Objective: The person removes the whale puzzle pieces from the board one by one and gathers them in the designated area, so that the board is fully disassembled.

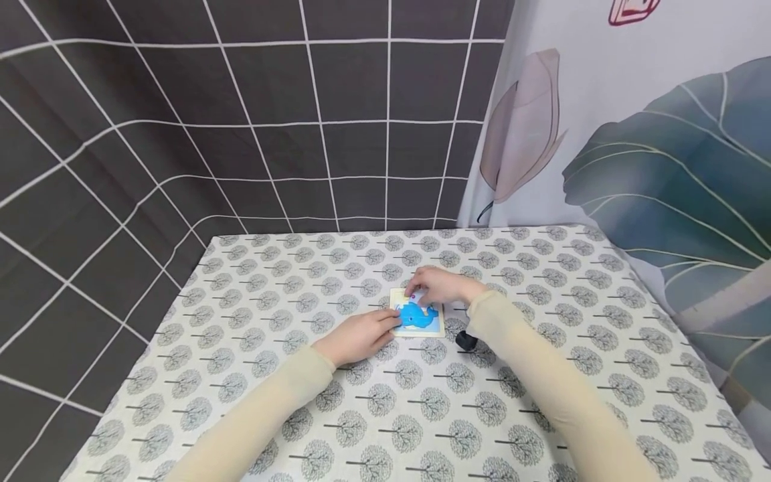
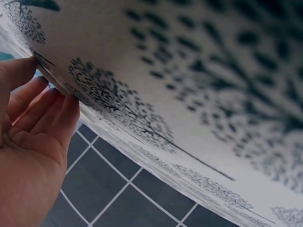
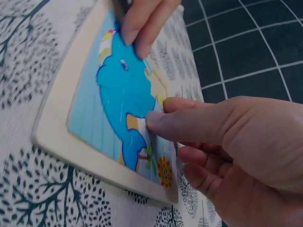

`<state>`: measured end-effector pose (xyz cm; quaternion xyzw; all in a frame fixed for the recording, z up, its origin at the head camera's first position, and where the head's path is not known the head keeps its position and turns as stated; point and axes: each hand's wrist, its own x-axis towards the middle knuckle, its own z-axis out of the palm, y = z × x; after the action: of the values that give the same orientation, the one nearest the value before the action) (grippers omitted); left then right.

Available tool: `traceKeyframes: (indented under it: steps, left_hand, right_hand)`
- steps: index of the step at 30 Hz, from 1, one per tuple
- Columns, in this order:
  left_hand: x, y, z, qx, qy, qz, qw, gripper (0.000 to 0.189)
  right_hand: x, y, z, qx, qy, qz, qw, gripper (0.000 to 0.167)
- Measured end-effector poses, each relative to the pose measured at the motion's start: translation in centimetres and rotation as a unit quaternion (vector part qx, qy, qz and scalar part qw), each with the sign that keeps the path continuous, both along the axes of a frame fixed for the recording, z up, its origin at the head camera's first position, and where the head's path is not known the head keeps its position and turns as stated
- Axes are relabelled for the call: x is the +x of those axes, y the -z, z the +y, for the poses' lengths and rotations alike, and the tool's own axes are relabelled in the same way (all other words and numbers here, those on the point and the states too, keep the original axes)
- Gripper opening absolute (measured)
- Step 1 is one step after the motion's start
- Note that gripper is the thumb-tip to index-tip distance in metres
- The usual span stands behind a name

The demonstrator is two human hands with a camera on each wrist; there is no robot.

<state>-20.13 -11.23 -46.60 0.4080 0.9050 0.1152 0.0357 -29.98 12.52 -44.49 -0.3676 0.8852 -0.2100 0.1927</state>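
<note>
A wooden jigsaw puzzle (image 1: pixel 417 323) with a blue whale picture lies flat on the cloth-covered table. My left hand (image 1: pixel 360 336) holds its left edge; in the right wrist view two fingertips (image 3: pixel 143 49) of that hand rest on the whale. In the left wrist view, the thumb and fingers of the left hand (image 2: pixel 40 123) meet the board's thin edge. Above the far part of the board, my right hand (image 1: pixel 442 286) pinches a small puzzle piece (image 3: pixel 160 100), mostly hidden by thumb and finger. Bare wood (image 3: pixel 158 84) shows beside the piece.
A tree-patterned cloth (image 1: pixel 301 304) covers the table. A small black object (image 1: pixel 466 341) sits by the right sleeve. Behind stands a dark curtain (image 1: pixel 355 154) with white grid lines; a pale floral curtain (image 1: pixel 602 120) hangs at the right.
</note>
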Motion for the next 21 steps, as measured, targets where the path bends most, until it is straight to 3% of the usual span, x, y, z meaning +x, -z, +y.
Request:
traceKeyframes:
  steps: [9, 21]
  left_hand:
    - [-0.02, 0.06, -0.03, -0.008, 0.005, 0.009, 0.9999, 0.038]
    - [-0.19, -0.02, -0.15, 0.001, 0.004, 0.004, 1.0000, 0.038]
  right_hand:
    - [-0.10, 0.27, -0.30, -0.021, 0.025, -0.047, 0.9984, 0.030]
    - [0.23, -0.18, -0.86, -0.022, 0.052, -0.052, 0.9970, 0.030]
